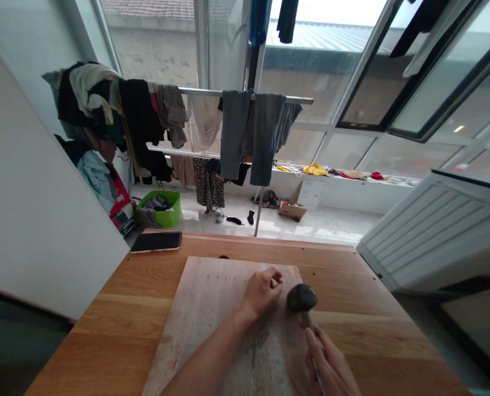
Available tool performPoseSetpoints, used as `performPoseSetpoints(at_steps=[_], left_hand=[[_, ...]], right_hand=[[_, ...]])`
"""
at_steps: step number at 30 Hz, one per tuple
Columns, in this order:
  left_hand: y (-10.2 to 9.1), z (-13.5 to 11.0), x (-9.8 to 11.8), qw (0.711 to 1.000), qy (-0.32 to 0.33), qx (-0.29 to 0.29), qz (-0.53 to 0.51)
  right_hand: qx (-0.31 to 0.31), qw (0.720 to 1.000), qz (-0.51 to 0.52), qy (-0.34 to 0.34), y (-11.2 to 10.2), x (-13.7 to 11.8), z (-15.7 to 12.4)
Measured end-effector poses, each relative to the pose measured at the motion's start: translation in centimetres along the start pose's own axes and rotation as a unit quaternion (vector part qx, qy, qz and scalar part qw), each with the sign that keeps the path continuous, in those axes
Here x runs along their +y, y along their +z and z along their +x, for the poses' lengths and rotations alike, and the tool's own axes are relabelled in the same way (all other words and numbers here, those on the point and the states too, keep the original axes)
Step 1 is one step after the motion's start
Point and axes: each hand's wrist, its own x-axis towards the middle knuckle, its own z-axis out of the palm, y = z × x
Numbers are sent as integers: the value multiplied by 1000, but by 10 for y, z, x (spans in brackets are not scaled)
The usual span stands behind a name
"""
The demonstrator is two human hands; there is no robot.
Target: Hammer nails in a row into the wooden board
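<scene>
A pale wooden board lies flat on the wooden table. Over its upper right part rests my left hand, fingers curled into a pinch; whatever they hold, if anything, is too small to make out. My right hand grips the handle of a mallet with a dark, rounded head. That head is raised near the board's right edge, just right of my left hand. Beside my left forearm, thin dark pieces that look like nails lie loose on the board. A row of small dark dots runs along its far part.
A phone lies at the far left of the wooden table. Beyond the table stands a drying rack hung with clothes, with a green basin on the floor. White panels flank the table on both sides.
</scene>
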Motion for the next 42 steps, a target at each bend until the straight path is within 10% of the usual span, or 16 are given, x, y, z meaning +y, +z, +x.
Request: performPoseSetpoints(at_steps=[10, 42], left_hand=[[1, 0, -2, 1000, -7, 5, -21], [-1, 0, 3, 1000, -2, -2, -10]], right_hand=[[-7, 998, 67, 13, 11, -55, 27], [-3, 1000, 26, 14, 16, -46, 28]])
